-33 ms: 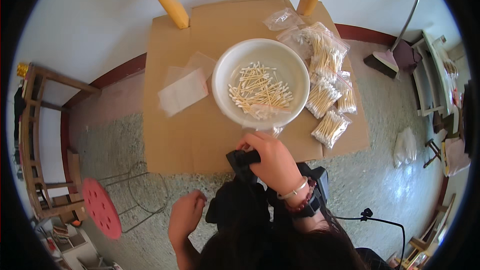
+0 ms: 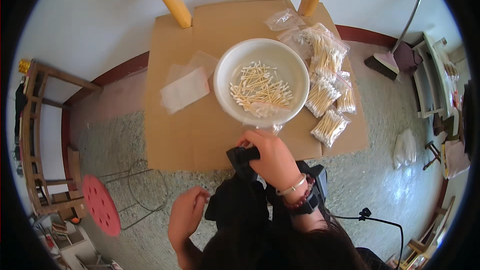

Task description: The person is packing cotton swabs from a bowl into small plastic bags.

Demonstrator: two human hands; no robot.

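Note:
A white bowl (image 2: 220,60) holds a loose heap of cotton swabs (image 2: 260,87). Across its near rim lies a clear zip bag (image 2: 262,111), with white swab tips showing at its near end. My right hand (image 2: 274,160), wearing bracelets and a watch, closes on that near end; its fingertips are partly hidden. A black device (image 2: 244,159) covers part of this hand from below. My left hand (image 2: 187,215) hovers low on the left, off the cardboard, its fingers curled and nothing visible in them. Filled bags of swabs (image 2: 330,127) are piled right of the bowl.
Flat clear bags (image 2: 185,90) lie left of the bowl on a cardboard sheet (image 2: 170,145). Another clear bag (image 2: 284,20) rests at the back, by a yellow wooden chair frame (image 2: 172,0). A pink stool (image 2: 101,205) stands on the left; a broom (image 2: 382,65) leans at right.
The whole view has shifted very slightly. Both hands and the swabs look otherwise the same.

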